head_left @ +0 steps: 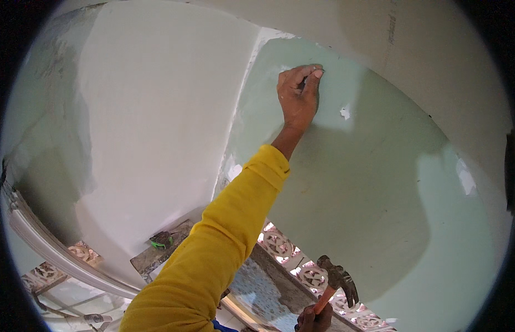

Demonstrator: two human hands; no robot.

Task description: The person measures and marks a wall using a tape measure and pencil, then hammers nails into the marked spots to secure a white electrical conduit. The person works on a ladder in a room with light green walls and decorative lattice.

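My left hand [299, 98], reaching up in a yellow sleeve [235, 216], touches the pale green wall [357, 193] near its upper edge. Thumb and forefinger are pinched together there; whatever sits between them is too small to name. Low in the view, my right hand [315, 320] is wrapped around the orange handle of a claw hammer [339, 281]. The hammer's dark head points up, well below my left hand and apart from it.
A white wall [163, 99] meets the green one in a corner, under a pale ceiling board [434, 55]. Patterned openwork blocks [277, 242] run below the green wall. A small green-and-black item [161, 239] lies on a ledge. A curved pale rail [64, 257] is at lower left.
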